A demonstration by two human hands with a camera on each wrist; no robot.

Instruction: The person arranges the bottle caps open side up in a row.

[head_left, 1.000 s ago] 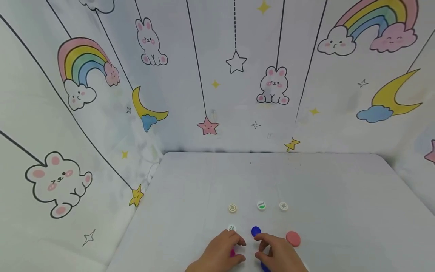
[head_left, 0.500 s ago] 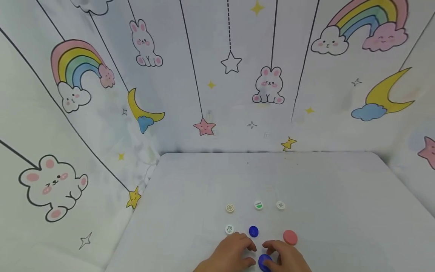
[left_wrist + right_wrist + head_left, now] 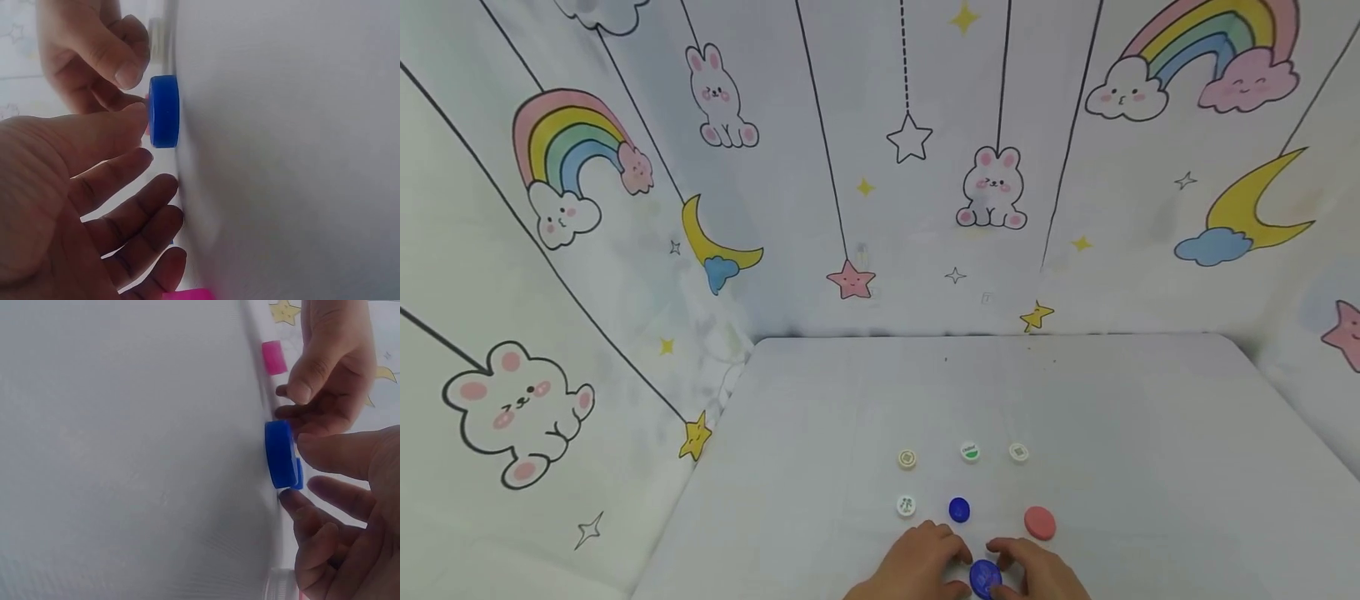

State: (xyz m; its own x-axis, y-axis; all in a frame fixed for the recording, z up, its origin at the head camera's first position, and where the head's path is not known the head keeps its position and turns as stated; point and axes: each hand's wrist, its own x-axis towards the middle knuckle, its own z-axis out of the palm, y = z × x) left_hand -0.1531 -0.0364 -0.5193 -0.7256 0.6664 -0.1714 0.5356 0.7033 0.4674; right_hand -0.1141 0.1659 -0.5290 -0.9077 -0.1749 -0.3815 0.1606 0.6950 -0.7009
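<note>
Closely, fingers (image 3: 1017, 548) flank the larger blue cap (image 3: 984, 577).

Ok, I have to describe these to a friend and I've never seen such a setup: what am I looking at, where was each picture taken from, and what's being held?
There is no robot here, just a person's bare left hand and right hand. The wide picture comes from a camera worn on the head. The two close, sideways-looking ones come from a camera on each wrist.

On the white table are a small blue cap, a coral disc, a white cap with a green patch and three other pale caps. The wrist pictures also show a pink piece.

Between the hands is a large blue cap. The thumbs are close to it, but I can't tell whether either hand grips it.
</note>
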